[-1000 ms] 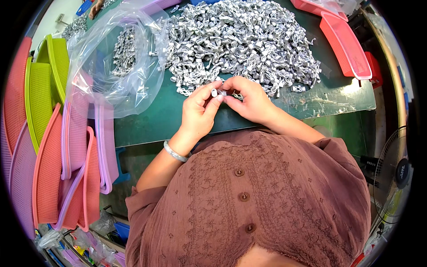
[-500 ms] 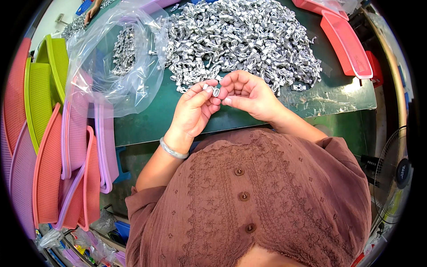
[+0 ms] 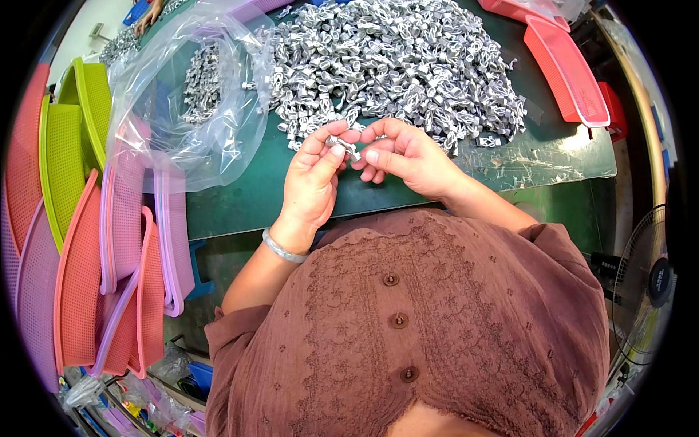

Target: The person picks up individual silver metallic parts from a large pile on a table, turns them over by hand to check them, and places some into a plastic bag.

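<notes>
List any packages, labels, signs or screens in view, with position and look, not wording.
Clear plastic bag: open and crumpled on the green table, upper left, with small silver metal pieces inside.
Round label on fan hub: right edge, dark disc, print too small to read.
No signs or screens.

Green desk carries a big heap of small silver metal parts, a clear plastic bag w/ more parts at left, and pink trays at right.
</notes>
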Motion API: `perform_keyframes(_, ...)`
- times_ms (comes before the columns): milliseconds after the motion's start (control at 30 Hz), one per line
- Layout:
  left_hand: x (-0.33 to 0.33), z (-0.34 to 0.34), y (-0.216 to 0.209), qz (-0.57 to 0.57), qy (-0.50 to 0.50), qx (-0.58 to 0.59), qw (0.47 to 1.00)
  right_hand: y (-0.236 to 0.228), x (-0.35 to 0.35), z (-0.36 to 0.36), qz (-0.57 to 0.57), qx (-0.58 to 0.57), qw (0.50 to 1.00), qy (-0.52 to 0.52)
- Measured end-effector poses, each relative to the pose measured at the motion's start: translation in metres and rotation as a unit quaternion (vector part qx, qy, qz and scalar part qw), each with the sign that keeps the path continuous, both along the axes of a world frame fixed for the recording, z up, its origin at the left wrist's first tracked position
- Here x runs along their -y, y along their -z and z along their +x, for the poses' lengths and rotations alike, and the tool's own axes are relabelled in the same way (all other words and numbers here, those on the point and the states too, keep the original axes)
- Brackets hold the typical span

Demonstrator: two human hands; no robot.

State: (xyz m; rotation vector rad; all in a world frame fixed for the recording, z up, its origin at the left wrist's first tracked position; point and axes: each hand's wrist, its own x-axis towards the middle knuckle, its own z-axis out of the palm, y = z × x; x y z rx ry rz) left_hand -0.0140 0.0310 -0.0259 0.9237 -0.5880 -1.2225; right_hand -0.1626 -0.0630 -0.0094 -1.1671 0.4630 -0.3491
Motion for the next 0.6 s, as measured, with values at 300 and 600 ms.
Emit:
perform_keyframes(300, -0.003, -0.004, -0.006, -0.019, 0.039, -0.083, 0.996, 0.011, -0.007, 0.010, -0.010, 0.074, 0.995, 0.064)
perform_keyframes(600, -0.004, 0.002, -0.001, -0.009, 0.043, -0.180, 0.983, 0.014, -0.006, 0.010, -0.117, 0.036, 0.992, 0.041)
